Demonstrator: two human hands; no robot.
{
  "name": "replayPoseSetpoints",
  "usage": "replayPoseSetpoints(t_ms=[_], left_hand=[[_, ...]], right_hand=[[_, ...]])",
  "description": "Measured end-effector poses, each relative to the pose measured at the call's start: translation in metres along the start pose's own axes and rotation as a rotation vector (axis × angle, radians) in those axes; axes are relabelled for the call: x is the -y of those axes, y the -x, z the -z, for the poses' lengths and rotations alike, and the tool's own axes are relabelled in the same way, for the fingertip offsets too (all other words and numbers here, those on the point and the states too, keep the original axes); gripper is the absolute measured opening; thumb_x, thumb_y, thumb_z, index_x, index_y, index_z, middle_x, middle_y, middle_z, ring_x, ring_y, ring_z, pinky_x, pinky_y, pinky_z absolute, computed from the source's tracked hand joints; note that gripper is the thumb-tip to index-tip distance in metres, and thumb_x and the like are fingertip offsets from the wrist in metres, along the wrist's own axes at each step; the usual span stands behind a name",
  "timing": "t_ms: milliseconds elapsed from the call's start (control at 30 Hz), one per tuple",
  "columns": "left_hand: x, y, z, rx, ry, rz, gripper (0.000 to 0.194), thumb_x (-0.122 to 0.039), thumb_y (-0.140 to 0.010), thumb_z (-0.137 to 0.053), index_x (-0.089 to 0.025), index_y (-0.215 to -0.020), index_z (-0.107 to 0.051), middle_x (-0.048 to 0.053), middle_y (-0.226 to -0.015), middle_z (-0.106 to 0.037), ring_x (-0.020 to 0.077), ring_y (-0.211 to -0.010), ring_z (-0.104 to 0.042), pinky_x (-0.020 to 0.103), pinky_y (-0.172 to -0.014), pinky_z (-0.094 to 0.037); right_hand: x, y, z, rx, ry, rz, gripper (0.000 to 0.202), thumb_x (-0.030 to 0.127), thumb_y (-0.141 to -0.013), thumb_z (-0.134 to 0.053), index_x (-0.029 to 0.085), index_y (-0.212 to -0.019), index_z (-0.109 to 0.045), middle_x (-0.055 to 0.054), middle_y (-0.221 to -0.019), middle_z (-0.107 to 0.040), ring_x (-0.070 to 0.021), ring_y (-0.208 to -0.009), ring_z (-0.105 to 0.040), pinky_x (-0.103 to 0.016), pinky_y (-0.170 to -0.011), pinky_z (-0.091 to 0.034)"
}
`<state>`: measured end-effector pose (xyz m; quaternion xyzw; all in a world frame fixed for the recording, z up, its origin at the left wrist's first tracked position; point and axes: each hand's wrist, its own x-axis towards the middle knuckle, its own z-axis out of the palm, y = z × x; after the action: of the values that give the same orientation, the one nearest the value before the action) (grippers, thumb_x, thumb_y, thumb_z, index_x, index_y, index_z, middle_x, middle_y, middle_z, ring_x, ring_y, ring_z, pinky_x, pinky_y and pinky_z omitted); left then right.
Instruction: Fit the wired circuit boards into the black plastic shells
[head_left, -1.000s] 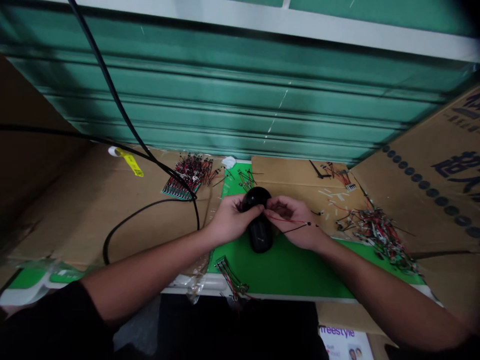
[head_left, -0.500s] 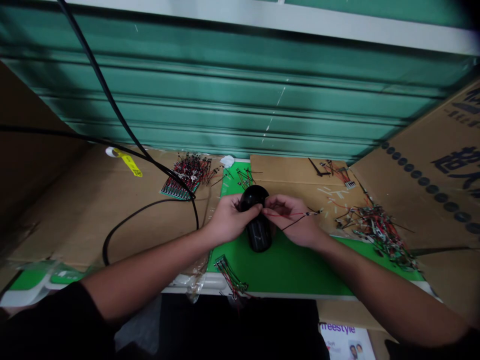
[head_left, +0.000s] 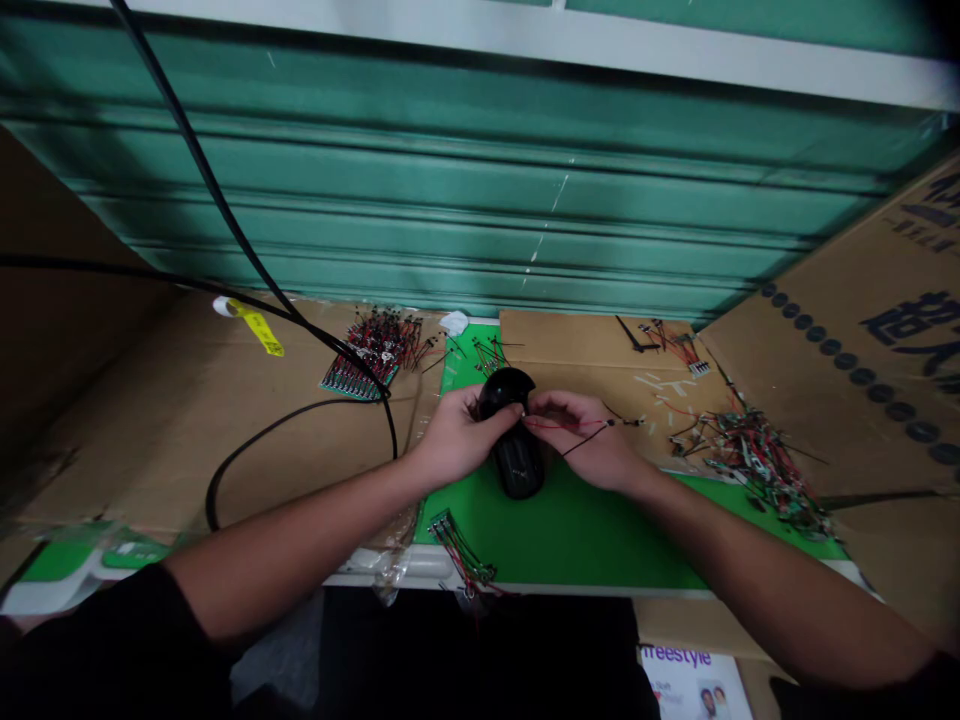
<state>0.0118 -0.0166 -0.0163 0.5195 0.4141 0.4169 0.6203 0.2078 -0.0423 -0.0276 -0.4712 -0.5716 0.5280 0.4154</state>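
A glossy black device (head_left: 517,470) with a rounded head and a ribbed, cylinder-like lower body is tilted over the green mat. My left hand (head_left: 461,435) is closed around its upper part, the thumb lying across the front and the other fingers hidden behind. Right beside it, my right hand (head_left: 585,435) pinches thin red and black wires (head_left: 581,425), whose small dark ends trail to the right over the palm. The wires' other ends meet the left thumb tip at the device; whether they are attached there, I cannot tell.
Wired circuit boards (head_left: 360,370) lie on cardboard at left, with a tangled pile of wired parts (head_left: 765,460) at right. A small wired board (head_left: 450,535) sits at the front edge of the green mat (head_left: 600,540). Black cables (head_left: 225,210) cross the left side; a cardboard box (head_left: 847,330) flanks the right.
The black device has shifted and tilted very slightly. The wires in my right hand have moved a little; both hands stay in almost the same place.
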Motion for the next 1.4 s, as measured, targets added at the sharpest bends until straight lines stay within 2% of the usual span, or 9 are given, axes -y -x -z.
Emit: replayPoseSetpoints(t_ms=[167,500,600,767,933,1033,1200,1267,1400], left_hand=[[0.003,0.002,-0.001,0.02,-0.001,-0.024,0.041,-0.052,-0.07,-0.092,-0.017,-0.078,-0.071,0.001,-0.077,-0.069,0.0158,-0.072,-0.061,0.028,-0.07,-0.052],[-0.002,0.002,0.001,0.029,0.008,-0.003,0.035,-0.045,-0.071,-0.089,-0.017,-0.077,-0.07,0.0,-0.074,-0.067,0.0147,-0.069,-0.059,0.029,-0.069,-0.051],[-0.003,-0.002,0.002,-0.017,0.001,0.026,0.035,-0.046,-0.071,-0.087,-0.017,-0.075,-0.068,-0.001,-0.071,-0.064,0.0144,-0.067,-0.056,0.029,-0.068,-0.048],[-0.003,-0.004,0.002,-0.056,0.034,0.091,0.036,-0.049,-0.071,-0.083,-0.017,-0.08,-0.068,-0.001,-0.071,-0.065,0.015,-0.066,-0.056,0.028,-0.065,-0.046],[-0.002,-0.004,0.001,-0.057,0.049,0.093,0.035,-0.05,-0.072,-0.08,-0.018,-0.078,-0.066,-0.002,-0.069,-0.061,0.0147,-0.064,-0.053,0.028,-0.063,-0.044],[0.0,-0.004,0.001,-0.069,0.054,0.113,0.034,-0.049,-0.072,-0.079,-0.019,-0.081,-0.065,-0.002,-0.069,-0.062,0.0154,-0.063,-0.054,0.029,-0.061,-0.043],[0.0,-0.004,0.002,-0.101,0.04,0.143,0.037,-0.05,-0.07,-0.08,-0.02,-0.084,-0.063,-0.002,-0.071,-0.061,0.0168,-0.064,-0.055,0.03,-0.06,-0.041],[-0.001,-0.004,0.002,-0.102,0.034,0.129,0.037,-0.05,-0.071,-0.08,-0.019,-0.084,-0.063,-0.002,-0.071,-0.059,0.0166,-0.065,-0.054,0.03,-0.061,-0.041],[-0.001,-0.002,0.001,-0.078,0.03,0.085,0.035,-0.049,-0.074,-0.079,-0.018,-0.084,-0.064,-0.001,-0.074,-0.057,0.0163,-0.07,-0.052,0.03,-0.065,-0.04]], right_hand=[[-0.006,0.001,0.0,0.014,-0.014,-0.013,0.038,0.058,-0.086,-0.083,0.023,-0.088,-0.069,0.0,-0.072,-0.063,-0.0165,-0.065,-0.06,-0.027,-0.055,-0.05],[0.001,0.002,0.002,0.025,-0.04,-0.026,0.031,0.048,-0.085,-0.085,0.021,-0.088,-0.071,0.001,-0.073,-0.066,-0.0143,-0.061,-0.06,-0.026,-0.053,-0.05],[0.008,0.003,0.011,0.052,0.026,0.045,0.022,0.036,-0.09,-0.079,0.021,-0.105,-0.074,-0.003,-0.086,-0.073,-0.0147,-0.067,-0.064,-0.027,-0.058,-0.054],[0.021,0.008,0.024,0.109,0.107,0.237,0.042,0.018,-0.087,-0.075,0.021,-0.127,-0.066,-0.006,-0.104,-0.072,-0.0152,-0.078,-0.068,-0.027,-0.063,-0.057],[0.023,0.013,0.027,0.159,0.154,0.34,0.045,0.025,-0.087,-0.084,0.024,-0.128,-0.066,-0.006,-0.105,-0.069,-0.0177,-0.082,-0.068,-0.03,-0.068,-0.06],[0.022,0.013,0.029,0.138,0.129,0.423,0.06,0.035,-0.085,-0.086,0.026,-0.139,-0.061,-0.009,-0.112,-0.065,-0.0225,-0.09,-0.066,-0.034,-0.067,-0.061],[0.034,0.017,0.034,-0.33,0.581,0.814,0.092,0.048,-0.074,-0.096,0.029,-0.152,-0.051,-0.014,-0.133,-0.056,-0.0349,-0.115,-0.06,-0.056,-0.097,-0.057],[0.042,0.022,0.031,-0.292,0.866,0.94,0.077,0.052,-0.076,-0.096,0.028,-0.141,-0.062,-0.014,-0.131,-0.062,-0.0396,-0.121,-0.058,-0.061,-0.103,-0.05],[0.05,0.032,0.017,-0.016,1.152,1.044,0.037,0.041,-0.094,-0.086,0.026,-0.126,-0.074,-0.01,-0.125,-0.077,-0.0368,-0.12,-0.062,-0.056,-0.097,-0.044]])
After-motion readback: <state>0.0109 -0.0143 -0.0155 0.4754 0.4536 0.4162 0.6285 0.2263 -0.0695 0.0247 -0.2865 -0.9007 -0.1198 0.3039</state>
